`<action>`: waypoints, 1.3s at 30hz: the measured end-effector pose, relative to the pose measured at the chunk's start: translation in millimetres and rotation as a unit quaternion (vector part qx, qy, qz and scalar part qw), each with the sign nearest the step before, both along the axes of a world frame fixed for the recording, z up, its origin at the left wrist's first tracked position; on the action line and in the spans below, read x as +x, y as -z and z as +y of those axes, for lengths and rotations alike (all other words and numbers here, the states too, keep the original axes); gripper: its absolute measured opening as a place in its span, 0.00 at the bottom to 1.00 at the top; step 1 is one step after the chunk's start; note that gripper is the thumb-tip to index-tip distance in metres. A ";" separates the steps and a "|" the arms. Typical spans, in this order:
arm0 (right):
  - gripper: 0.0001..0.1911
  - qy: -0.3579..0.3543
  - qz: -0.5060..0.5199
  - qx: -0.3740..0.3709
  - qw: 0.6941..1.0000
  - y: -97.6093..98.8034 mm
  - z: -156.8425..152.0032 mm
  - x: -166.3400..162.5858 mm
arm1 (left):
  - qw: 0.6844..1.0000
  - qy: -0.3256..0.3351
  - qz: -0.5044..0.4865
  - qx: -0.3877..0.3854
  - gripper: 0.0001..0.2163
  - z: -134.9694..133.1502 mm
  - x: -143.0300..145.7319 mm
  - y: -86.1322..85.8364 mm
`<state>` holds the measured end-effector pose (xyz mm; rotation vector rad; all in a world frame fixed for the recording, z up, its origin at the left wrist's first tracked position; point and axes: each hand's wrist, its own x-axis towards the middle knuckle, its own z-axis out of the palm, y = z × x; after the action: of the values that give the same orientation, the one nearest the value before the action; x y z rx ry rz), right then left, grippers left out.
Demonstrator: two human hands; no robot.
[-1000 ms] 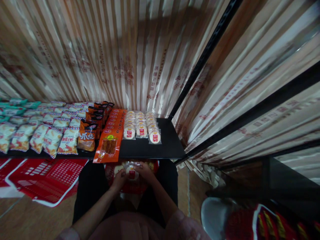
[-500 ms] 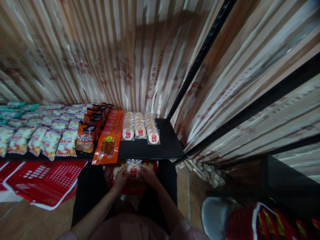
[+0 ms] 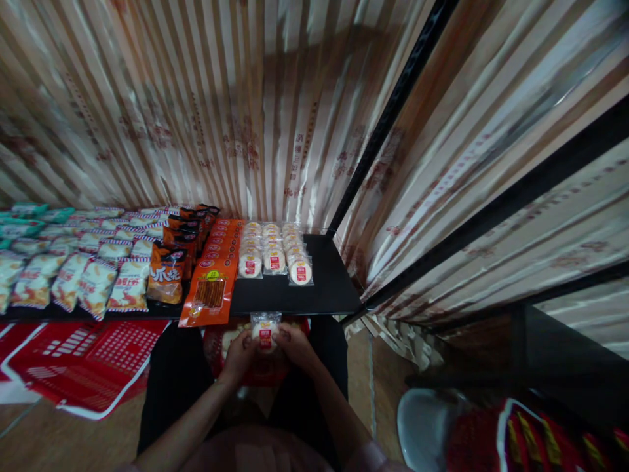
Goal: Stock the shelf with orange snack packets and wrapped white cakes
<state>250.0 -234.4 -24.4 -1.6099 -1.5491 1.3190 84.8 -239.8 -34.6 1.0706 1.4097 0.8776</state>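
Between my left hand (image 3: 240, 354) and my right hand (image 3: 293, 345) is a round white cake in a clear packet (image 3: 265, 333) with a red label. Both hands pinch it by its sides, label facing up, just in front of the shelf edge. Beneath them, partly hidden by my hands, a red basket (image 3: 212, 344) holds more pale packets between my knees. On the black shelf (image 3: 324, 295), overlapping rows of the same packaged cakes (image 3: 274, 261) lie beyond my hands. Left of those rows are orange snack packs (image 3: 209, 288) with a clear window.
Orange-black snack bags (image 3: 166, 272) and several white snack bags (image 3: 128, 282) line the shelf's left side, with green bags (image 3: 22, 227) farther left. A red basket with a white handle (image 3: 93, 360) stands below. Black posts (image 3: 388, 124) and striped curtain (image 3: 221, 98) enclose the shelf; a grey stool (image 3: 422, 426) is at right.
The packaged cake and both hands have hardly moved; the packet sits very slightly to the right. The whole view has shifted a little. Nothing was let go.
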 end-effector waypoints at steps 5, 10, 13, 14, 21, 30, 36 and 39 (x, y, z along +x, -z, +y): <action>0.12 0.020 0.066 -0.008 0.998 -1.4 3.5 0.6 | 1.000 -0.004 -0.009 0.004 0.16 3.1 4.6 -7.9; 0.13 0.049 0.144 -0.011 0.988 -9.5 7.1 0.1 | 0.998 -0.023 -0.064 0.005 0.17 9.5 9.9 -17.9; 0.17 0.069 0.180 0.004 0.981 -14.5 10.9 1.0 | 0.997 -0.035 -0.072 0.017 0.18 15.5 12.5 -20.0; 0.18 0.076 0.181 0.009 0.980 -15.3 12.6 1.5 | 0.996 -0.038 -0.071 0.023 0.18 17.9 13.3 -19.8; 0.17 0.138 0.144 0.065 0.978 -15.8 23.9 3.5 | 0.996 -0.043 -0.024 0.069 0.17 35.7 18.2 -16.1; 0.07 0.146 0.034 0.133 0.980 -24.3 34.5 3.2 | 0.992 -0.031 0.085 0.083 0.09 49.0 24.1 -24.9; 0.05 0.145 -0.014 0.151 0.978 -23.1 41.2 3.7 | 0.978 -0.010 0.186 0.099 0.07 55.0 24.8 -33.2; 0.04 0.152 -0.054 0.148 0.976 -23.0 43.8 3.9 | 0.959 -0.002 0.263 0.103 0.06 57.7 26.0 -40.7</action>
<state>253.8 -190.6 -1.4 -1.6664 -1.4122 0.8096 110.8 -182.0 6.1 1.5416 1.7805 0.7844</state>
